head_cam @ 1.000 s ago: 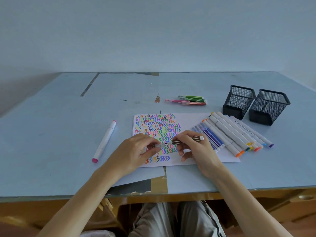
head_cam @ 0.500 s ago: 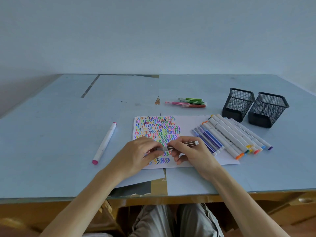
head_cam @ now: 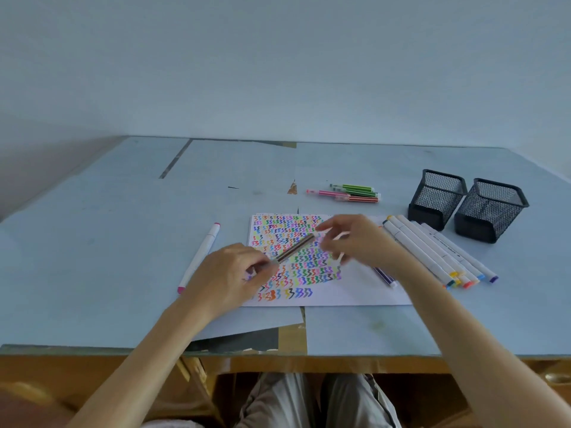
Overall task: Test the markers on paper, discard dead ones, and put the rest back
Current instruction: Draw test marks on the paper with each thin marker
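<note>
A thin brown-striped marker (head_cam: 296, 247) slants over the white test paper (head_cam: 355, 291), which is covered with rows of coloured squiggles. My left hand (head_cam: 228, 273) pinches the marker's near end. My right hand (head_cam: 358, 242) is motion-blurred just right of the marker's far end, its fingers spread and nothing clearly in them. A row of thick white markers (head_cam: 432, 251) lies at the paper's right edge. Thin blue and purple markers (head_cam: 384, 276) show partly under my right wrist.
Two black mesh cups (head_cam: 437, 196) (head_cam: 489, 210) stand at the right rear. A few thin green, pink and red markers (head_cam: 349, 193) lie behind the paper. One thick white marker with pink ends (head_cam: 200, 257) lies alone on the left of the blue table.
My right hand has come off the marker's barrel and moved up and to the right. The marker now stays in my left hand alone, swung to point up-right.
</note>
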